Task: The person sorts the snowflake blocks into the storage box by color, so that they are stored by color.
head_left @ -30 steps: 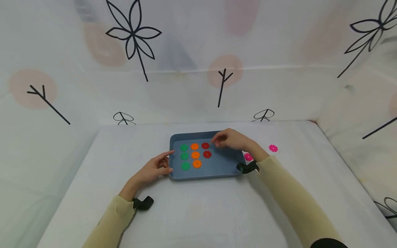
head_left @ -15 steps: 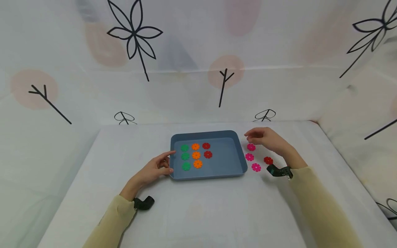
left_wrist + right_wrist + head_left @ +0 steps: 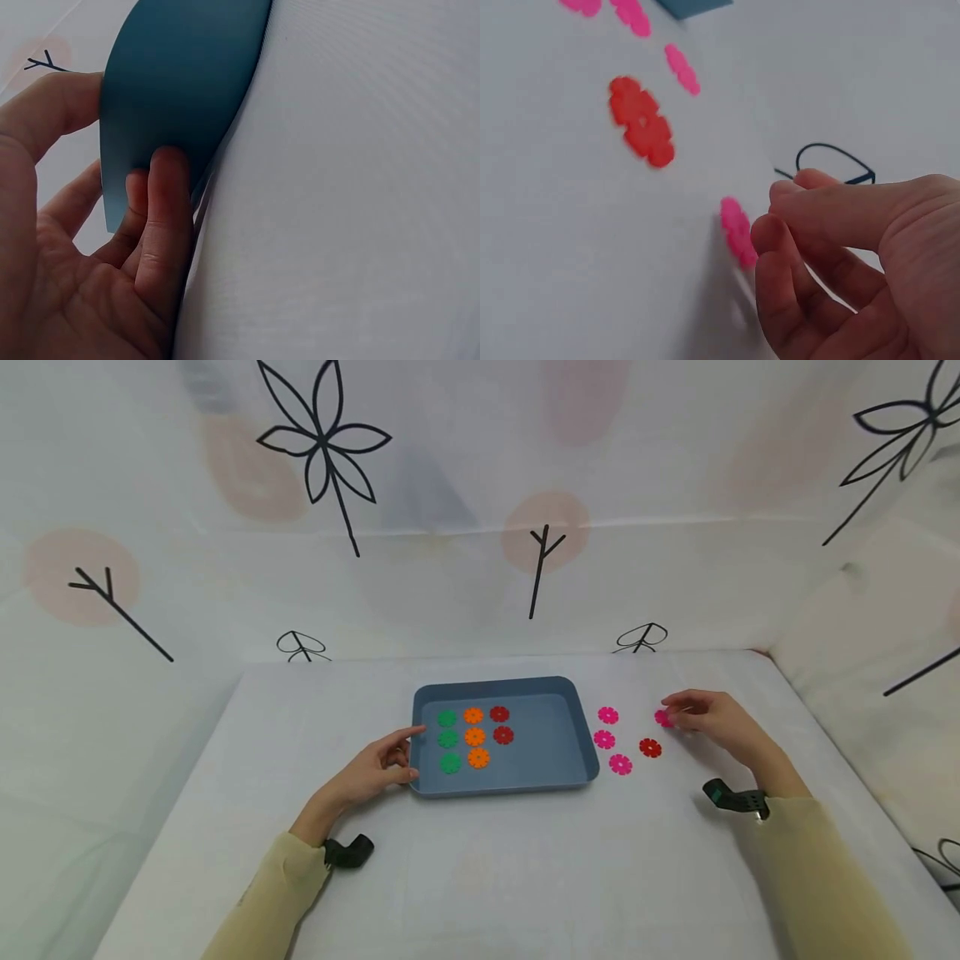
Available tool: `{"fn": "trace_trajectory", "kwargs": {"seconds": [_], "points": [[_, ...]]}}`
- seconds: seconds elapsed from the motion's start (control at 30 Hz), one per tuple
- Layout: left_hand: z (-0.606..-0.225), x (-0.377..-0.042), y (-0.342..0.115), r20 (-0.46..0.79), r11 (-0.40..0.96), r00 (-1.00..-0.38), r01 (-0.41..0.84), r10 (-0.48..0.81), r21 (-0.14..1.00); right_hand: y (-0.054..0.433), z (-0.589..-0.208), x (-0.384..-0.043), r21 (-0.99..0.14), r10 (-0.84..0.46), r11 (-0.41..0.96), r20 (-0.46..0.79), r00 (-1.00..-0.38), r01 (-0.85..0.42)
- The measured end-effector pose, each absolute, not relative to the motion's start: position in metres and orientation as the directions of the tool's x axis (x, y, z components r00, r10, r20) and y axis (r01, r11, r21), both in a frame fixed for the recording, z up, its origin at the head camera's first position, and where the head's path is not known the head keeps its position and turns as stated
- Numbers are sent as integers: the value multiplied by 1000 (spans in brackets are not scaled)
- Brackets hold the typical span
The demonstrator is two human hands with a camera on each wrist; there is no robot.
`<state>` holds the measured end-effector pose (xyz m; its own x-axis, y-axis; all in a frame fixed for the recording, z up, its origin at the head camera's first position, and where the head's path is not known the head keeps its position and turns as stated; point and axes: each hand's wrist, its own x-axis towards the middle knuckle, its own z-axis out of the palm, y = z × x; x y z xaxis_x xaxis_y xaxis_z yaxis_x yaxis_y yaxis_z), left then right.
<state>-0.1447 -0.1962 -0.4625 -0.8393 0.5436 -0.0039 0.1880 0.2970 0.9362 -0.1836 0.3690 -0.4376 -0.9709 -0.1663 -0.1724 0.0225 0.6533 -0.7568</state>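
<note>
My left hand (image 3: pixel 367 774) holds the left edge of a blue-grey tray (image 3: pixel 551 739). The left wrist view shows its fingers against the tray's outer wall (image 3: pixel 180 82). At the right, my right hand (image 3: pixel 712 722) is over a pink flower-shaped disc (image 3: pixel 662 717), thumb and fingers loosely curled. In the right wrist view that pink disc (image 3: pixel 737 231) lies just beyond the fingertips, and nothing shows between them. Inside the tray are a column of green discs (image 3: pixel 448 738), a column of orange discs (image 3: pixel 475 737) and two red discs (image 3: pixel 503 735).
Three more pink discs (image 3: pixel 604 739) lie on the white tabletop (image 3: pixel 495 877) just right of the tray. A loose red disc (image 3: pixel 650 747) sits between them and my right hand. Patterned cloth walls (image 3: pixel 450 593) enclose the table at the back and sides.
My right hand has moved right, from above the tray, past the near pink discs, to the farthest pink disc. My left hand and the tray have stayed put.
</note>
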Motion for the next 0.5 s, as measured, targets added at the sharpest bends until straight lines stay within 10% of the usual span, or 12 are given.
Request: {"fn": "trace_trajectory", "kwargs": {"seconds": [0.5], "points": [[-463,-146,-195,-33,268,-838,136,545,954,376,-454,-168,-807,-267,590,-218,-939,20]]}}
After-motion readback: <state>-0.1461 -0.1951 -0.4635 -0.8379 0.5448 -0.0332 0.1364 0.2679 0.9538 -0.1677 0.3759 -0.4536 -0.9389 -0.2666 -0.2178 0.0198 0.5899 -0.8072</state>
